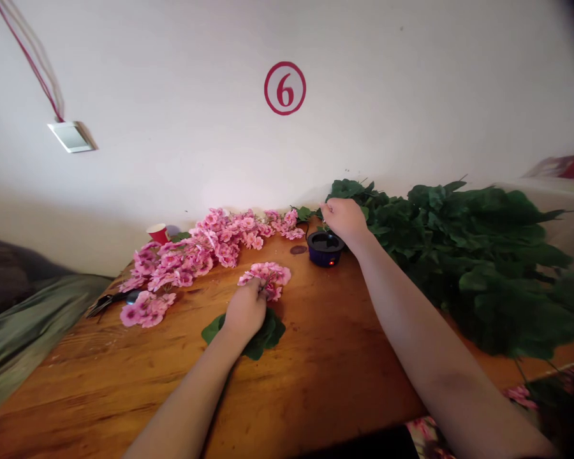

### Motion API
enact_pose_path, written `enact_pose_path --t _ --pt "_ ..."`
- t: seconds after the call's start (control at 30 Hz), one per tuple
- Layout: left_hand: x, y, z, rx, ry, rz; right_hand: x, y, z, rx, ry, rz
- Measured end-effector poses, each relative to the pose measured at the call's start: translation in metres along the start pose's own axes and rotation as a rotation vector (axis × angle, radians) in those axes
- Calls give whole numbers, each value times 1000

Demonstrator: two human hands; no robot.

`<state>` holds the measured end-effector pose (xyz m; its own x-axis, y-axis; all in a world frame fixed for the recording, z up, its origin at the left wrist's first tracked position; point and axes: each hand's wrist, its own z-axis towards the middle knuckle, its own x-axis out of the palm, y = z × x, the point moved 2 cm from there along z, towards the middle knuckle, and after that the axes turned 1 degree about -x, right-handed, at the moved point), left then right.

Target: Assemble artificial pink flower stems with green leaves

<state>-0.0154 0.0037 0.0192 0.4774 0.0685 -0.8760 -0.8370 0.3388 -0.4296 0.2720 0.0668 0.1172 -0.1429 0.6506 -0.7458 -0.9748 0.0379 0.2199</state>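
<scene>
My left hand (pixel 245 310) is closed around a pink artificial flower cluster (pixel 273 274), whose blossoms show past my fingers. Green leaves (pixel 266 335) spread out beneath that hand, close to the wooden tabletop. My right hand (pixel 347 218) is pinched just above the rim of a small dark round pot (pixel 324 255) with a lit red light on its front. What the right fingers hold, if anything, is hidden or too small to name. Behind and right of that hand lies a big heap of green artificial leaves (pixel 459 255).
Many pink flower sprays (pixel 220 236) lie along the table's back left, by a red paper cup (pixel 158 234). Dark stems or tools (pixel 110 301) rest at the left edge. A wall marked with a circled 6 (pixel 285 88) stands behind. More pink flowers (pixel 521 395) sit below, lower right.
</scene>
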Motion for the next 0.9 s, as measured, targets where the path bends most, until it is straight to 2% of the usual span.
enact_pose_path --t 0.27,0.5,0.9 --pt "9 -5 -3 -1 6 10 5 -1 1 -6 152 -44" --pt "11 -9 -4 25 23 125 16 12 -2 -42 290 -85" --pt "19 -7 -2 74 67 21 24 25 -6 -91 306 -62"
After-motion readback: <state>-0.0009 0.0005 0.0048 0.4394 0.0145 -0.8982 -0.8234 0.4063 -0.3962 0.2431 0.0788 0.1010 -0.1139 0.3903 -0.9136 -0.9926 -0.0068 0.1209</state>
